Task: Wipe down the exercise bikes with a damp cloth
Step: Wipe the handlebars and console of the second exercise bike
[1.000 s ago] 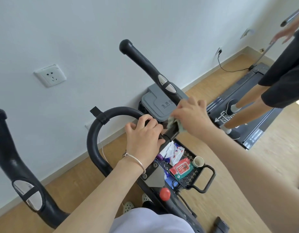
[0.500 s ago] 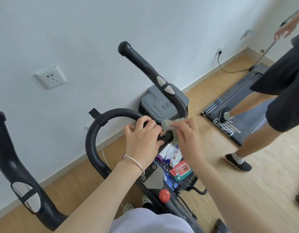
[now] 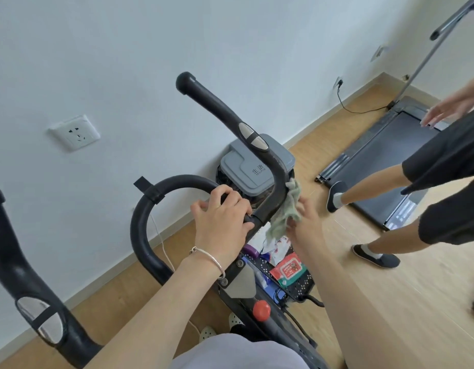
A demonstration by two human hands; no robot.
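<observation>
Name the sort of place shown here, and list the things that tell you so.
Probably a home exercise room: an exercise bike's handlebar, a flat treadmill on the wood floor, and a wall socket.
</observation>
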